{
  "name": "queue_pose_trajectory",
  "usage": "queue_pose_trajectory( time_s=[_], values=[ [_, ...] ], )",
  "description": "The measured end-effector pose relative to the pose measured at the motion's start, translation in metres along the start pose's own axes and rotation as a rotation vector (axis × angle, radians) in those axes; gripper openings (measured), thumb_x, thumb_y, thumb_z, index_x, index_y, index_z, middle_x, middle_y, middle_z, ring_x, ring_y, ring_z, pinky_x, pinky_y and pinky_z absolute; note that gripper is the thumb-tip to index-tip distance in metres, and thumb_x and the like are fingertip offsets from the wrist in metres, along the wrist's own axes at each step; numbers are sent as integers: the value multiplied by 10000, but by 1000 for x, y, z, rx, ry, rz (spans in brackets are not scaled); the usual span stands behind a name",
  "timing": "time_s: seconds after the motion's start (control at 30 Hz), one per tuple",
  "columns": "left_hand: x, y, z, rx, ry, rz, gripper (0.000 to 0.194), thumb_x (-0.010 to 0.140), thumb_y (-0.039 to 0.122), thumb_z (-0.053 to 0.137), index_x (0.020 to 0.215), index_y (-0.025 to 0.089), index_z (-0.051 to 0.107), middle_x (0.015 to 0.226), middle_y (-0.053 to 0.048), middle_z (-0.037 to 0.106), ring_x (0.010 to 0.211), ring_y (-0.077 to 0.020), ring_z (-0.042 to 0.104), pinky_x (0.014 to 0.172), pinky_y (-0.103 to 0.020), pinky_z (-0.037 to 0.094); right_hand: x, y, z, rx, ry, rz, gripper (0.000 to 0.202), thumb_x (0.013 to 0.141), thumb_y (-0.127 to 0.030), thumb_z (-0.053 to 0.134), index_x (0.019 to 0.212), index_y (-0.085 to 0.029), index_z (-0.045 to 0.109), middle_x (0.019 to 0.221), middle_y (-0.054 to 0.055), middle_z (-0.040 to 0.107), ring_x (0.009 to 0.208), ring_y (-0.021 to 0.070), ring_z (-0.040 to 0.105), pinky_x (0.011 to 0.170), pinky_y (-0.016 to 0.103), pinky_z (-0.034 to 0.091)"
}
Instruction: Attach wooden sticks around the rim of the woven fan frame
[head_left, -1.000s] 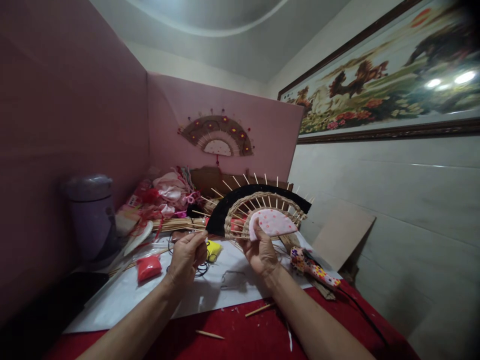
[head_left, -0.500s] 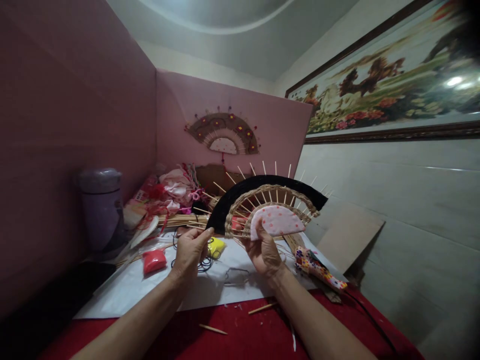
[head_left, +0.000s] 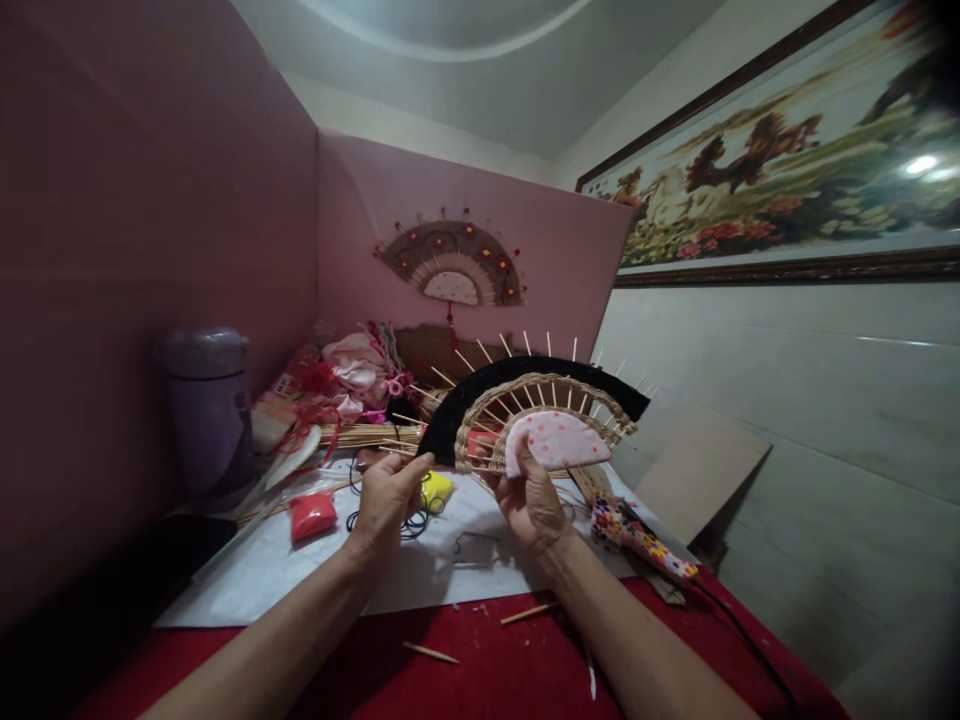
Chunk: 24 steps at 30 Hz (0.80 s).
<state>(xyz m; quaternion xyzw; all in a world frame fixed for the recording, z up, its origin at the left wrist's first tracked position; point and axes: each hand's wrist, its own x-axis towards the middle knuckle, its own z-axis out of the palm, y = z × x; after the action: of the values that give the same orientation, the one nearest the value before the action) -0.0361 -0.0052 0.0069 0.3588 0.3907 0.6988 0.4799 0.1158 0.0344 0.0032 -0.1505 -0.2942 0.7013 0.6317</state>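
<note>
Two bare hands, one fan [head_left: 471, 425] between them, raised ahead of the fingertips. Left hand [head_left: 386, 495] pinches the near corner of its black band [head_left: 450, 402]; right hand [head_left: 536, 505] clasps the spotted pad [head_left: 562, 440], thumb in front.

Handling, judged by eye: light; pad soft, ribs stiff but thin, liable to snap; little slip likely in the weave. Best hold — pad and band end, clear of the stick tips.

Count: one red packet [head_left: 313, 515] left of the left hand; one yellow packet [head_left: 437, 490] just right of it; two loose sticks [head_left: 430, 653] nearer than both hands; one flowered tool [head_left: 652, 550] right of the right hand; one decorated fan [head_left: 450, 262] beyond both. Ribs — over ten, exact number unclear.
</note>
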Motion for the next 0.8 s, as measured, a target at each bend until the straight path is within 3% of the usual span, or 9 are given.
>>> queue_pose_trajectory(
  time_s=[0.37, 0.53, 0.8],
  values=[
    [0, -1, -3, -46, 28, -73, 360, 527, 251, 682, 511, 203, 326, 327, 136, 256, 261, -4, 162, 284, -156, 93, -8, 8, 5, -51, -65, -73, 309, 648, -318, 714, 893, -171, 597, 785, 4, 684, 709, 151, 648, 698, 299, 546],
    [-2, 1, -2, -66, 26, -76, 346, 541, 238, 657, 522, 208, 313, 328, 139, 244, 261, -5, 151, 287, -156, 84, -10, 7, 6, -83, -111, -39, 274, 664, -354, 693, 848, -166, 613, 780, 7, 690, 719, 150, 646, 726, 297, 533],
    [-6, 5, 0, -93, -8, -46, 301, 618, 290, 579, 536, 207, 302, 363, 137, 197, 302, -8, 125, 306, -150, 84, -6, 5, 4, -24, -43, -9, 292, 630, -345, 722, 844, -179, 612, 749, 3, 696, 676, 155, 656, 671, 295, 547]
  ],
)
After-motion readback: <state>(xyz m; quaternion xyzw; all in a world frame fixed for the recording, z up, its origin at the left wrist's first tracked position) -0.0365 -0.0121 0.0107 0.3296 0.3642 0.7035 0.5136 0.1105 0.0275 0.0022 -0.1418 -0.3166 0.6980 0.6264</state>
